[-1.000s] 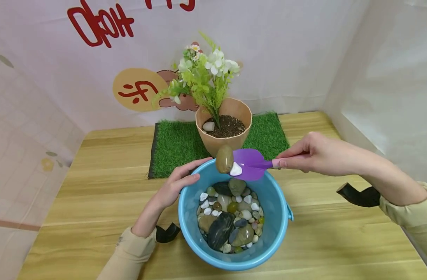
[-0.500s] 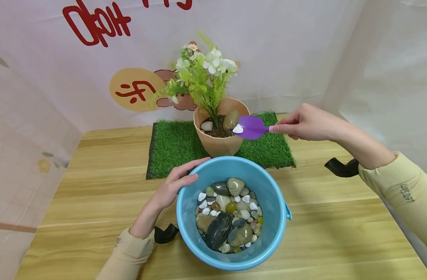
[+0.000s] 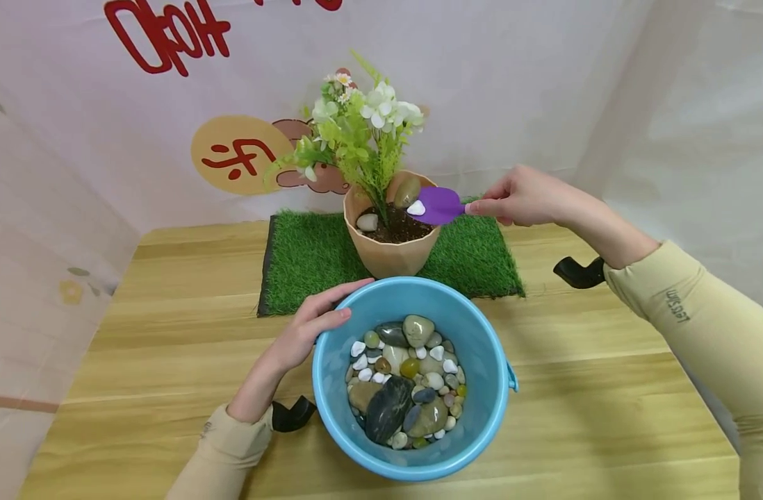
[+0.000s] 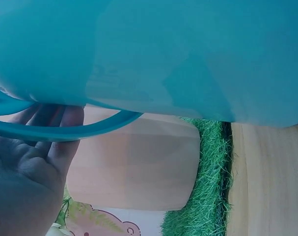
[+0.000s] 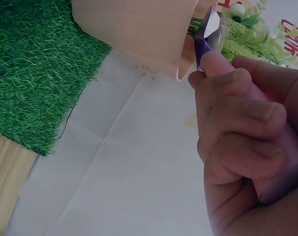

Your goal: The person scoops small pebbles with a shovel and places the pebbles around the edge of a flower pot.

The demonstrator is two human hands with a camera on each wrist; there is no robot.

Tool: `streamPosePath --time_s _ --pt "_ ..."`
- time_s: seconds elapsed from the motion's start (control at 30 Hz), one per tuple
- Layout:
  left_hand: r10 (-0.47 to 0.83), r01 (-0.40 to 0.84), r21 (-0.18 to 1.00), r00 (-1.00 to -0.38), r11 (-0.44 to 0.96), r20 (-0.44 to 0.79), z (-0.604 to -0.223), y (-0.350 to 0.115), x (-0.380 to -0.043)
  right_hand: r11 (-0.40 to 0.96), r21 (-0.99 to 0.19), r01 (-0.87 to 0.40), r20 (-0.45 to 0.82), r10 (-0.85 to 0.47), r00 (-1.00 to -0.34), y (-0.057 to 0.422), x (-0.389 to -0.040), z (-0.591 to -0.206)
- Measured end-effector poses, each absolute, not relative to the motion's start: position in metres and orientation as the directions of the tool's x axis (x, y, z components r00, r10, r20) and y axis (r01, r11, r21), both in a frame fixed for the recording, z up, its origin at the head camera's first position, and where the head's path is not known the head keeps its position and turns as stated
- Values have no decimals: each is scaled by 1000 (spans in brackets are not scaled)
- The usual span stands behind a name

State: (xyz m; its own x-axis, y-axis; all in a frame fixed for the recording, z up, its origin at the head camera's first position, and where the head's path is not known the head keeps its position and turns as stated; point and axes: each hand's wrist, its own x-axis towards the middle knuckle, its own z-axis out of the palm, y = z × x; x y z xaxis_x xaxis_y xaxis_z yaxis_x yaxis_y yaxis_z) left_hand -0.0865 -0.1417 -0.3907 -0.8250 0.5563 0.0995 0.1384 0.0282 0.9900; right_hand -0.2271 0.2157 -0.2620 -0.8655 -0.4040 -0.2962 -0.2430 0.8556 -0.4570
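My right hand (image 3: 524, 196) grips the pink handle of a small purple trowel (image 3: 442, 207), whose blade reaches over the flowerpot (image 3: 394, 257). A white pebble (image 3: 416, 207) lies at the blade's tip. Just beyond it, a brown oval stone (image 3: 408, 191) is inside the pot's rim, by the blade. A pale stone (image 3: 367, 222) sits on the dark soil near the plant's stems. My left hand (image 3: 306, 326) holds the rim of a blue bucket (image 3: 495, 347), thumb over the edge; its fingers pass behind the bucket handle (image 4: 90, 132) in the left wrist view. Several stones (image 3: 390, 410) fill the bucket's bottom.
The pot stands on a green turf mat (image 3: 313, 257) on the wooden table (image 3: 187, 333), directly behind the bucket. White and green flowers (image 3: 375, 118) rise from it. A printed white sheet (image 3: 513, 90) hangs behind, and another covering stands at the right.
My right hand has carried the trowel, white pebble and brown stone from above the bucket away from me to the pot. The brown stone has come to the pot's far right side. My left hand stays at the rim.
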Motion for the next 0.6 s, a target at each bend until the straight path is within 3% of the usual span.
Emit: streamPosePath --time_s 0.6 --pt "561 150 988 -822 38 103 -391 -143 -91 897 -373 -239 -378 -382 -843 191 -244 -244"
